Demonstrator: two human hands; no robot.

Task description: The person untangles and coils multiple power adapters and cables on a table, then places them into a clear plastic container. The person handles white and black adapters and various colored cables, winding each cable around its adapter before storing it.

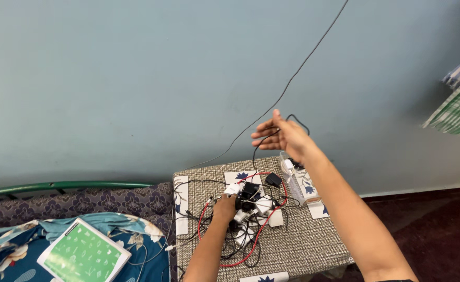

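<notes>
Nearest, at the lower left, a flat green and white booklet lies tilted on a bed covered in blue floral cloth; its cover is a green rectangle with small white marks inside a white border. A thin white cable trails off the bed edge beside it.

Just right of the bed stands a small tabletop under a checked grey cloth with white panels bearing blue flower prints. On its middle sits a tangle of chargers: white and black plug blocks heaped together, with black leads and one red cable looping around the front of the heap.

The left hand rests down on the left side of that heap, fingers curled onto a white block; whether it truly grips it cannot be told from here. A clear plastic box stands at the right back edge of the tabletop, just beside the heap.

Farther off, the right hand is raised above the tabletop's back edge, palm turned inward, fingers loosely spread, with a thin black wire pinched or draped at the fingers. That wire runs up across the plain blue-grey wall towards the top, and a loop of it hangs behind the hand.

At the far right, green checked cloth hangs against the wall.
</notes>
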